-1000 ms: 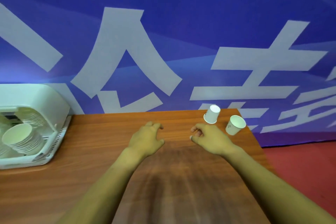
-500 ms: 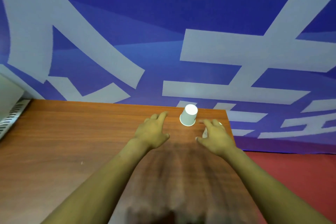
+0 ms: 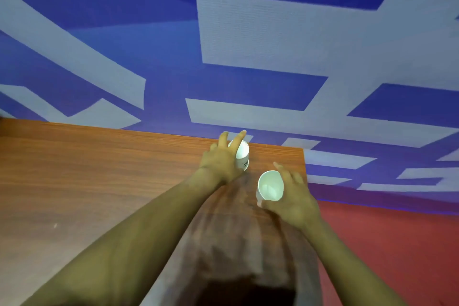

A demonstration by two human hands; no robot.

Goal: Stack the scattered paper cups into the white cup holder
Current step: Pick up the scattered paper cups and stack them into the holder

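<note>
Two white paper cups are near the far right corner of the wooden table [image 3: 99,181]. The upside-down cup [image 3: 242,154] stands by the back edge, and my left hand [image 3: 221,161] wraps its left side with fingers curled around it. The upright cup [image 3: 270,185], mouth facing me, sits close to the right edge, and my right hand [image 3: 291,200] grips it from the right and below. The white cup holder is out of view.
A blue wall [image 3: 248,57] with large pale characters rises straight behind the table. Red floor [image 3: 385,243] lies beyond the table's right edge. A long stretch of bare wood runs to the left.
The view swung right and the cup holder left the frame. Both hands reached forward; the left closed around the upside-down cup and the right around the upright cup.
</note>
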